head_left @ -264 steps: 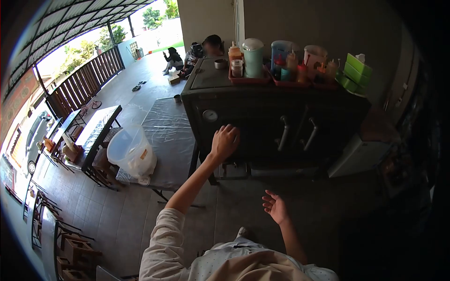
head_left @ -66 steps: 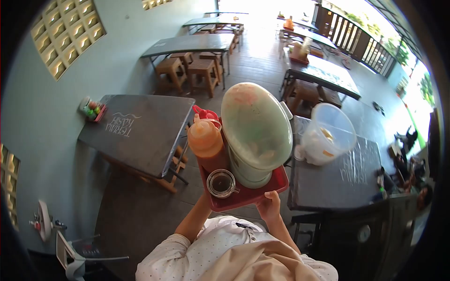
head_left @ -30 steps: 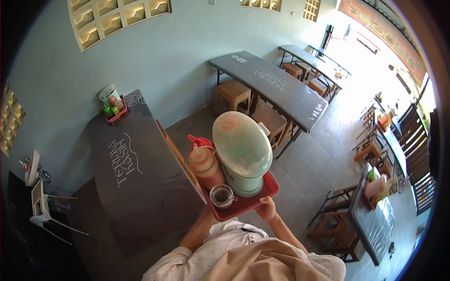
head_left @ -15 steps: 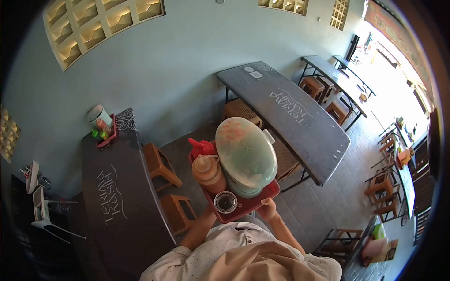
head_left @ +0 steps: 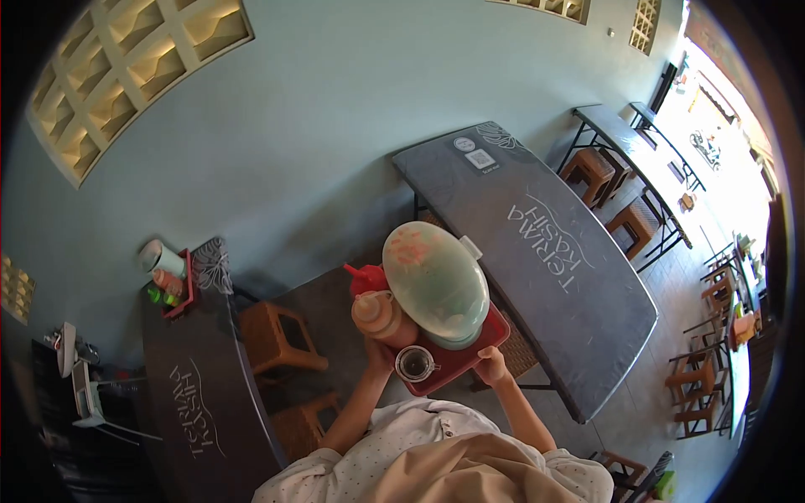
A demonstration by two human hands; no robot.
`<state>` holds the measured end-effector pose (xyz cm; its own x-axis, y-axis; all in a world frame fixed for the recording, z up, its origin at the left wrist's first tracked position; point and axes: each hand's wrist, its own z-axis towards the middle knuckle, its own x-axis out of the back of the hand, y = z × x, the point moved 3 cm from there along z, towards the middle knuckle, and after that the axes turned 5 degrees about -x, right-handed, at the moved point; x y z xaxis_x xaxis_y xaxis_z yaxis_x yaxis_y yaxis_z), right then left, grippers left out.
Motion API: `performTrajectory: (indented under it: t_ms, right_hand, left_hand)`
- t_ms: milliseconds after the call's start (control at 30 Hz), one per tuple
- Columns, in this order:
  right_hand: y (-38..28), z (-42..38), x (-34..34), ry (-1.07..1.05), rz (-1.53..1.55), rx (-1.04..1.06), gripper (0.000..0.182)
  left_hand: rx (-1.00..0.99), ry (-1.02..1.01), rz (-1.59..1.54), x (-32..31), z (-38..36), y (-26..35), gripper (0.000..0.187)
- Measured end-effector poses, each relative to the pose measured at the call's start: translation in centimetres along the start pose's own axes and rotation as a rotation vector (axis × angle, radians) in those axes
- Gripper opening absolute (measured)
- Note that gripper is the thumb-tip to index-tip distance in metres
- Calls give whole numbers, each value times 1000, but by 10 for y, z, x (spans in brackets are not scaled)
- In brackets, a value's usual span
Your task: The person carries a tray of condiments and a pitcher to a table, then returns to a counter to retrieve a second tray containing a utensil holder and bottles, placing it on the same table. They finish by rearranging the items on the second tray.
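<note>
I carry a red tray (head_left: pixel 449 367) in front of my body. My right hand (head_left: pixel 492 366) is closed on its near right edge, thumb on top. My left hand (head_left: pixel 380 356) supports the left side, its fingers mostly hidden behind the tray and bottle. On the tray stands a pale green container with a cloudy oval lid (head_left: pixel 438 281) bearing a pink pattern. To its left are a squeeze bottle of orange sauce (head_left: pixel 381 317) and a red bottle (head_left: pixel 366 277) with a pointed nozzle. A small glass jar (head_left: pixel 414 363) with dark contents sits at the near left corner.
A dark table (head_left: pixel 537 226) with white lettering stands ahead to the right. Another dark table (head_left: pixel 189 369) on the left holds a red condiment tray (head_left: pixel 187 289). Brown stools (head_left: pixel 277 335) stand beside it. More tables and stools line the right, towards a bright opening.
My view has shifted, and the table ahead looks nearer and larger. The tray stays in both hands; my left hand shows more beside the sauce bottle.
</note>
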<state>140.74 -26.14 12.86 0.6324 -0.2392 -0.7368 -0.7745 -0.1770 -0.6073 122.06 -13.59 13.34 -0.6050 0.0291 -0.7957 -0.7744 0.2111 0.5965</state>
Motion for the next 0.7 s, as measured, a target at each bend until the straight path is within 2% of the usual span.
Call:
performTrajectory:
  t_ms: [33,133,200,267,333,367,400,433,467,567,600,667,700]
  right_hand:
    - [-5,19,12,18,-12,16,56]
    - [-38,63,5,88,0,49,56]
    - [-41,94,19,62,36,-27,56]
    - [-55,128,22,101,41,12,55]
    - [-67,153,37,165,56,36,54]
    - [-68,166,56,131,20,-24,51]
    - [-70,178,66,93,-16,-81,49]
    - [-77,190,70,171,15,-39,47]
    - [-85,202,75,176,25,-35,47]
    - [-120,229,81,206,-33,-78,44]
    - [-127,238,86,214,-27,-83,44]
    - [-147,259,103,252,-83,-92,42]
    - [-152,269,119,291,-103,-102,41]
  left_hand:
    - [-54,24,65,-12,20,1,36]
    - [12,87,147,-7,80,-7,30]
    - [24,83,178,2,112,-13,28]
    - [22,56,201,5,159,-23,26]
    - [51,104,350,12,191,-37,33]
    - [67,107,360,-2,201,-34,33]
    - [174,120,311,-30,211,-26,40]
    - [275,129,260,-49,225,-26,48]
    - [282,125,269,-49,241,-35,48]
    - [481,73,347,-28,288,-83,62]
    - [491,77,350,-31,299,-94,62]
    - [502,-75,315,-49,325,-116,63]
    - [504,-77,314,-53,337,-127,63]
